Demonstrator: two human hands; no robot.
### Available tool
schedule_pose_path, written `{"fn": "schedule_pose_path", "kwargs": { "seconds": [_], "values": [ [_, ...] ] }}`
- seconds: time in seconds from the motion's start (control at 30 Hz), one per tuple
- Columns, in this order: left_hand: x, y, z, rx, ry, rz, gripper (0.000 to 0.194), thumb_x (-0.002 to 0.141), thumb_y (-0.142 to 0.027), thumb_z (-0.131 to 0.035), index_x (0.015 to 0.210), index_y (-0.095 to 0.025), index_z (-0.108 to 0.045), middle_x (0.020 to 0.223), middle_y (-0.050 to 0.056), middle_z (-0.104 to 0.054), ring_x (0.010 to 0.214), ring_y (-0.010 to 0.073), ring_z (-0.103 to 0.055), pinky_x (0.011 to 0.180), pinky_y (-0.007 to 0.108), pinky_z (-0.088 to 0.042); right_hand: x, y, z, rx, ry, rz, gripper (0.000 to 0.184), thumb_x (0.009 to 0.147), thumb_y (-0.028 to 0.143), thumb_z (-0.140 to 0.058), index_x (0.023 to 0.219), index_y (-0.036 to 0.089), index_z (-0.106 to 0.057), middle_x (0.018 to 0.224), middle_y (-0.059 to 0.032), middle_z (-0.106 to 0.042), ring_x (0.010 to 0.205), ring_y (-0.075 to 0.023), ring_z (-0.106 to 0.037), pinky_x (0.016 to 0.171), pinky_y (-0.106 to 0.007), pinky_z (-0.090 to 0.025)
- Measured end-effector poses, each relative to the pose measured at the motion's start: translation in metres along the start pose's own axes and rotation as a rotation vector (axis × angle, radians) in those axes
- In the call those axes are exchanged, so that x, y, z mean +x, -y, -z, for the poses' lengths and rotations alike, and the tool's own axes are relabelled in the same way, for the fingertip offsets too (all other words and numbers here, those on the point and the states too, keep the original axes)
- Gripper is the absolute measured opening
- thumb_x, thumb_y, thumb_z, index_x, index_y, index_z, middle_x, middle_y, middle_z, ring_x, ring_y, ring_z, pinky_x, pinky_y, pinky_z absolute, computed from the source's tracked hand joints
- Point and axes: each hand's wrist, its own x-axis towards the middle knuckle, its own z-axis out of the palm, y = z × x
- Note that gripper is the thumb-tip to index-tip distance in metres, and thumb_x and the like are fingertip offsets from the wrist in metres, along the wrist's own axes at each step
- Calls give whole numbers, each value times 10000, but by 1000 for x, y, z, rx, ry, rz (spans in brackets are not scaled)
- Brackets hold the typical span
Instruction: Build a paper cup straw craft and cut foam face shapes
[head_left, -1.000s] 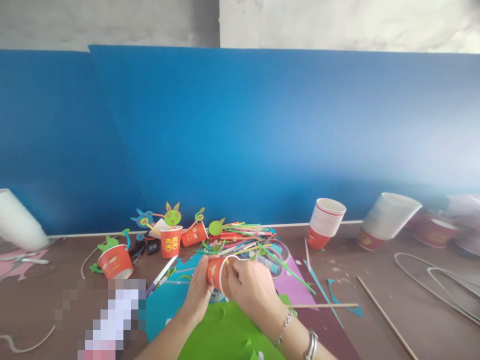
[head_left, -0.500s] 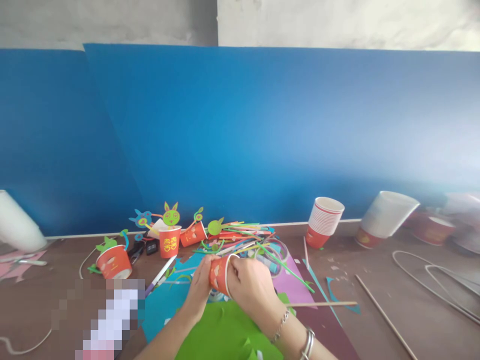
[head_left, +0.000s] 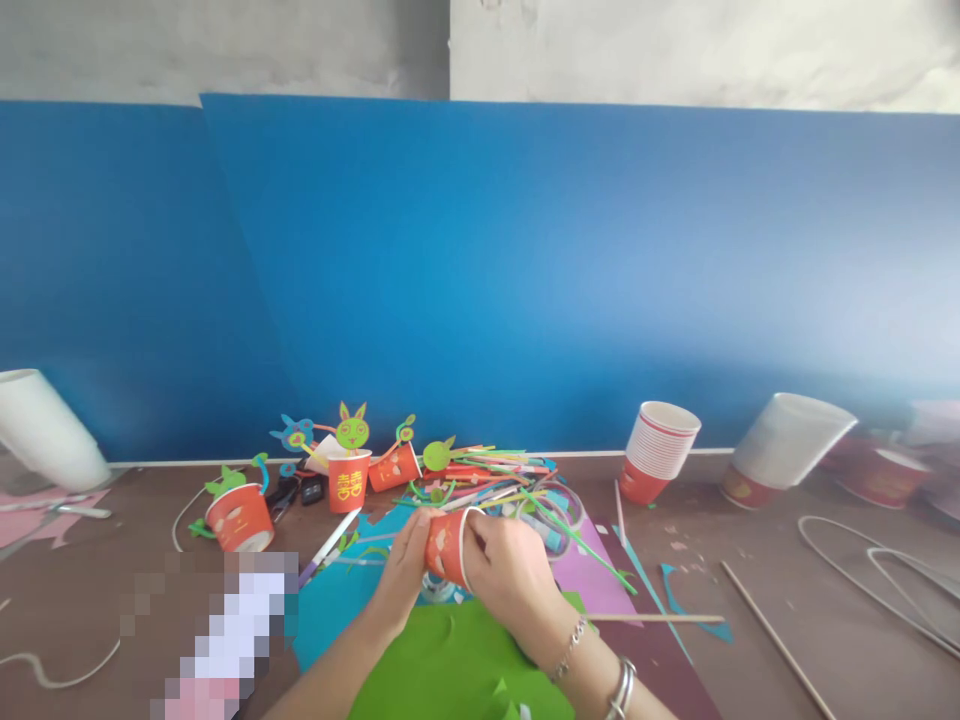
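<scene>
A red paper cup (head_left: 447, 548) with a white rim lies tipped on its side between my two hands, above the coloured paper. My left hand (head_left: 406, 570) wraps the cup's base end. My right hand (head_left: 514, 565) is at the open mouth, its fingers curled over the rim and partly inside, where they are hidden. Below the hands lies a green paper sheet (head_left: 442, 665) on top of a blue sheet (head_left: 322, 620). Just behind, a pile of coloured straws (head_left: 487, 470) spreads over the table.
Red cups with paper animals, such as the rabbit cup (head_left: 349, 480), stand at the back left. A stack of paper cups (head_left: 660, 450) leans at the back right beside a bagged stack (head_left: 787, 450). Wooden sticks (head_left: 772, 635) and a white cable (head_left: 877, 575) lie right.
The whole view has shifted slightly, so things appear a little farther right. Both hands keep the same hold on the cup.
</scene>
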Motion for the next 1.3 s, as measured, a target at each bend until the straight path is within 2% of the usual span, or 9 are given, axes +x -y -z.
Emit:
{"fn": "schedule_pose_path", "kwargs": {
  "seconds": [0.17,0.27,0.47,0.67,0.77,0.87,1.03,1.17,1.3],
  "values": [
    [0,6,6,48,185,-148,381,825,-480,-509,1070,-219,-641,1202,96,-615,1152,278,-524,1021,401,-369,6,-8,4,-26,81,-4,271,842,162,-434,647,187,-621,581,-15,-609,520,-113,-479,502,-241,-203],
    [0,11,9,233,263,-298,664,598,-416,-775,1204,-235,-573,1211,113,-612,1106,336,-547,977,443,-399,7,-13,7,-11,130,18,235,792,136,-456,646,187,-633,583,-4,-598,515,-106,-442,501,-236,-209],
    [-1,14,7,388,156,-314,633,513,-349,-832,1095,-230,-616,1072,112,-660,989,337,-600,873,437,-452,8,-19,14,58,204,84,205,734,151,-480,569,183,-600,497,39,-484,471,-94,-305,480,-239,-179],
    [7,11,8,317,-148,-157,530,612,-404,-756,1039,-177,-540,964,91,-662,884,287,-636,772,383,-489,13,-37,29,157,139,73,346,836,221,-432,498,168,-491,476,59,-356,487,-92,-289,478,-231,-185],
    [12,10,9,258,-314,-107,532,619,-433,-740,1015,-173,-499,955,97,-648,864,282,-639,755,382,-498,18,-47,27,189,98,12,378,880,270,-390,539,170,-517,480,58,-371,477,-95,-315,474,-222,-214],
    [13,8,9,216,-398,-97,533,611,-437,-738,1002,-186,-476,940,86,-640,853,278,-639,751,384,-504,22,-51,19,244,185,-24,364,891,262,-364,642,157,-608,523,28,-505,472,-100,-413,489,-215,-284],
    [9,10,7,164,-387,-148,520,617,-411,-732,1008,-199,-463,973,78,-632,899,266,-627,783,369,-498,21,-54,15,249,248,-7,300,794,171,-489,1070,157,-606,719,-13,-675,625,-133,-589,580,-214,-377],
    [8,13,6,149,-321,-178,492,622,-385,-723,1002,-189,-478,949,73,-636,874,257,-626,771,359,-493,3,-66,27,-88,309,-20,215,680,35,-512,726,174,-669,757,-71,-704,722,-204,-644,603,-264,-392],
    [8,13,3,92,-247,-147,433,611,-355,-716,961,-180,-531,927,80,-657,891,265,-623,782,349,-485,-21,-79,25,-378,450,-131,305,571,-70,-586,743,159,-690,778,-137,-715,749,-312,-677,601,-329,-421]
  ]
}}
